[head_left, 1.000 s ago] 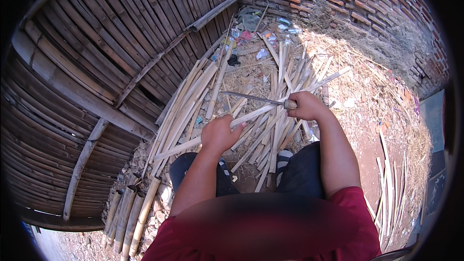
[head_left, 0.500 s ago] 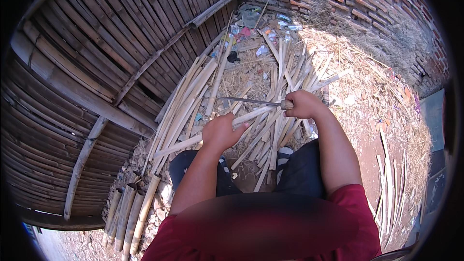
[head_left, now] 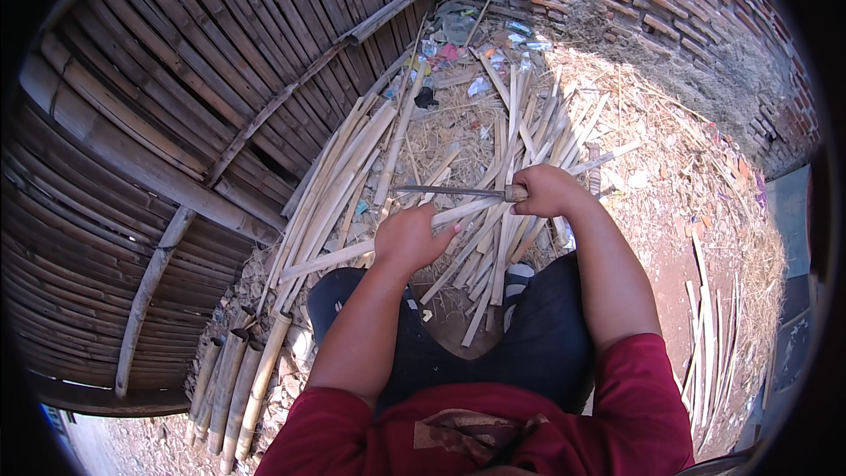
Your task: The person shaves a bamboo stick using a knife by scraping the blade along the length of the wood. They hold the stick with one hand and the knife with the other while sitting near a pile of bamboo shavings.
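While the left hand (head_left: pixel 410 240) grips a pale bamboo strip (head_left: pixel 463 211), thumb pointing right, I have the right hand (head_left: pixel 545 191) wrapped round the handle of a long knife (head_left: pixel 449 191), whose blade points left and shows just above the strip in my view; I cannot tell whether the two touch. The strip runs slantwise in front of the dark trousers (head_left: pixel 493 375), its lower end out past the left hand, its upper end beyond the right. On the left my room ends at the slatted wall (head_left: pixel 264 9), well apart from the blade's tip; ahead, the brick wall (head_left: pixel 656 0) bounds me. Past the right forearm I see wider ground (head_left: pixel 665 273), with straw (head_left: pixel 661 115) farther up and thin sticks (head_left: pixel 708 326) lower down. Beneath the work, a heap of split strips (head_left: pixel 499 269) crowds the space before the feet, and longer slats (head_left: pixel 352 163) line the slatted wall. Round poles (head_left: pixel 231 379) sit low on the left; litter (head_left: pixel 450 53) gathers in the far corner.
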{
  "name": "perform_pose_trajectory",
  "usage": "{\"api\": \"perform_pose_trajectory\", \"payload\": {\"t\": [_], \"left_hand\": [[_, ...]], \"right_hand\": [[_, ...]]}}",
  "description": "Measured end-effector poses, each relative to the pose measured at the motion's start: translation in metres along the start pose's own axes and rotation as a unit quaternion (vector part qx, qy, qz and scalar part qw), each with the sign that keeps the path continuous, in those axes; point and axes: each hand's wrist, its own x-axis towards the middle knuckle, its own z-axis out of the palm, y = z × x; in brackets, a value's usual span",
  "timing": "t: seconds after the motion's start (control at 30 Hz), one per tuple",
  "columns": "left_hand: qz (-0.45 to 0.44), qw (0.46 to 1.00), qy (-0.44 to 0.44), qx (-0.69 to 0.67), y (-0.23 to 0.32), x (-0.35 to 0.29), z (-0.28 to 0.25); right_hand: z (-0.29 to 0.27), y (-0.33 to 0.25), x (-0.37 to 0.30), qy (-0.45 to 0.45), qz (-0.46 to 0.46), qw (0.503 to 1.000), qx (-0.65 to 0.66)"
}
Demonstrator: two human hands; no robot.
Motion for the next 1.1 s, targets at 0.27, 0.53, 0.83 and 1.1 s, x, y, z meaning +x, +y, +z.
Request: {"api": "perform_pose_trajectory", "payload": {"t": [0.27, 0.53, 0.83, 1.1], "left_hand": [[0.014, 1.000, -0.016, -0.004, 0.002, -0.003, -0.001], [0.011, 1.000, -0.029, 0.000, 0.007, -0.002, 0.000], [-0.070, 0.997, 0.009, -0.039, -0.004, -0.003, -0.013], [-0.102, 0.993, 0.046, -0.042, -0.004, -0.002, -0.019]], "right_hand": [[0.003, 0.002, 0.002, 0.000, -0.009, 1.000, 0.007], [0.004, -0.005, 0.001, -0.019, -0.005, 1.000, 0.003], [-0.014, 0.019, -0.020, 0.156, 0.066, 0.984, 0.050], [-0.019, 0.000, -0.016, 0.094, 0.050, 0.993, 0.058]]}}
